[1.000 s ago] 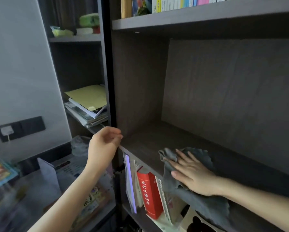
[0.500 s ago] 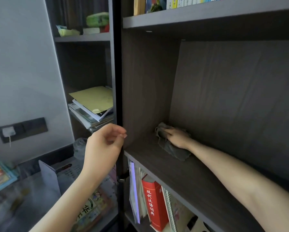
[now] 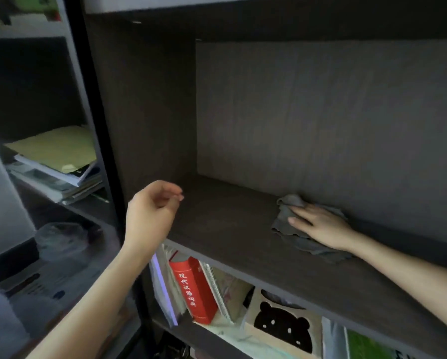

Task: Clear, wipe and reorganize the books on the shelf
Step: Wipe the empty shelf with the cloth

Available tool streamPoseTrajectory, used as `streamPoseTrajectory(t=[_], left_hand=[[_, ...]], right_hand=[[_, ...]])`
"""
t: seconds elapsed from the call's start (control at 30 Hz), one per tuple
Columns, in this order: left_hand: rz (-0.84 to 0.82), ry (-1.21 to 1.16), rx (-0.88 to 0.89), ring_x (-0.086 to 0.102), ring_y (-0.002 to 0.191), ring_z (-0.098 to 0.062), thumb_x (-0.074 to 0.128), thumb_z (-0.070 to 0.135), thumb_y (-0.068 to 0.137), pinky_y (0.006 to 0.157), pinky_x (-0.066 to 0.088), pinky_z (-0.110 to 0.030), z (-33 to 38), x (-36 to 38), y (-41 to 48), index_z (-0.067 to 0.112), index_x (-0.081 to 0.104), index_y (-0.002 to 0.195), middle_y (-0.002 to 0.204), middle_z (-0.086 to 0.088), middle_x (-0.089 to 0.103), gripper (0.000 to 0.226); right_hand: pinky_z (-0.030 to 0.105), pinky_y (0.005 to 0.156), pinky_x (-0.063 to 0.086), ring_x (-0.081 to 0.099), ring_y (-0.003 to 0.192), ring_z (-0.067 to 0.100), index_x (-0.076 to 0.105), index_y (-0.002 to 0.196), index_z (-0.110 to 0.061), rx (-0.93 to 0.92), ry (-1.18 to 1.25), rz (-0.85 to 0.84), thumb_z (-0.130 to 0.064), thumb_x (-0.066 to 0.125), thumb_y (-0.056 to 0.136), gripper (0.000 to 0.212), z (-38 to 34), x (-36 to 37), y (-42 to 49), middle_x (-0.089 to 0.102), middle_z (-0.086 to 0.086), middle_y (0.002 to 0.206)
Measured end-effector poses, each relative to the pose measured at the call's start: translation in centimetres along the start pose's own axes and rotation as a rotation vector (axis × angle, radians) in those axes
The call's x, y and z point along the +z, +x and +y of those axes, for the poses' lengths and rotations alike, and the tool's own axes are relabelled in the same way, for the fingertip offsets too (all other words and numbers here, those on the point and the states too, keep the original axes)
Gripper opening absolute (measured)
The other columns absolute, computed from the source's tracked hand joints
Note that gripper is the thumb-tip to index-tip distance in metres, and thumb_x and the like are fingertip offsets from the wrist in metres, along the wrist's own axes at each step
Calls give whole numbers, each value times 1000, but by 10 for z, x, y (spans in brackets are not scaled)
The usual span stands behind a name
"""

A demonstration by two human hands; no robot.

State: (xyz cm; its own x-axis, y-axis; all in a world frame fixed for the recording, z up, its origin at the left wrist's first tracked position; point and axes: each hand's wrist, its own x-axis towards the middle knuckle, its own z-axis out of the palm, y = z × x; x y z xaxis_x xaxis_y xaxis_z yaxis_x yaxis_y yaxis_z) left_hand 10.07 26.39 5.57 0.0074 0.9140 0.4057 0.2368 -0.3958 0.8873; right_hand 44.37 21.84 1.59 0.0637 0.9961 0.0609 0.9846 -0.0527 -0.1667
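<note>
One hand works: your right hand (image 3: pixel 321 226), fingers flat, presses the grey cloth (image 3: pixel 284 218) at 3 o'clock on the bare shelf board (image 3: pixel 230 224). Your left hand (image 3: pixel 149 216), loosely curled and empty, hovers at 9 o'clock. Sweep overlapping strokes toward 9 o'clock under even pressure.

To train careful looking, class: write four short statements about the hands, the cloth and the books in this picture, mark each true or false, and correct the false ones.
1. The right hand lies flat on the grey cloth on the shelf. True.
2. The left hand holds a book. False: it holds nothing, and its fingers are loosely curled.
3. A red book stands on the level below. True.
4. Books fill the shelf being wiped. False: none show on it.
</note>
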Motion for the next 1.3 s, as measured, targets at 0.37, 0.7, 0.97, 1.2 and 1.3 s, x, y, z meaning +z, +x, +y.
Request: streamPoseTrajectory(t=[0.37, 0.7, 0.97, 1.2, 1.3], left_hand=[[-329, -153, 107, 66, 87, -17, 58, -2, 87, 87, 54, -45, 25, 91, -8, 28, 63, 85, 86, 2, 69, 30], [-758, 149, 397, 62, 108, -22, 60, 15, 89, 91, 45, -29, 51, 203, -59, 17, 64, 117, 115, -4, 67, 28], [-1031, 761, 639, 11, 148, -20, 18, 45, 103, 119, 9, -46, 40, 241, -67, 30, 22, 151, 160, 6, 13, 50], [-1032, 832, 634, 4, 148, -13, 14, 45, 102, 119, 4, -47, 34, 251, -61, 33, 13, 152, 160, 9, 6, 51], [-1034, 835, 618, 3, 148, -12, 14, 46, 102, 120, 3, -45, 34, 250, -61, 34, 12, 152, 160, 10, 5, 51]], right_hand=[[49, 117, 6, 4, 148, 30, 7, 154, -31, 614, -174, -37, -58, 15, 99, 62, 20, -3, -79, 7, 5, 161], [38, 119, 3, 1, 148, 15, 10, 150, -43, 785, -70, 4, -74, 10, 87, 70, 47, -26, -252, 6, -3, 161], [55, 117, 0, -4, 148, 31, 2, 152, -41, 816, -89, -43, -66, 15, 95, 63, 56, -21, -180, -2, 1, 162], [41, 119, 4, 4, 148, 16, 15, 149, -46, 664, -60, -54, -64, 18, 96, 57, 118, -35, -182, 9, -7, 161], [39, 118, 6, 8, 148, 16, 18, 150, -40, 767, -67, -29, -54, 19, 100, 52, 157, -49, -208, 11, -6, 161]])
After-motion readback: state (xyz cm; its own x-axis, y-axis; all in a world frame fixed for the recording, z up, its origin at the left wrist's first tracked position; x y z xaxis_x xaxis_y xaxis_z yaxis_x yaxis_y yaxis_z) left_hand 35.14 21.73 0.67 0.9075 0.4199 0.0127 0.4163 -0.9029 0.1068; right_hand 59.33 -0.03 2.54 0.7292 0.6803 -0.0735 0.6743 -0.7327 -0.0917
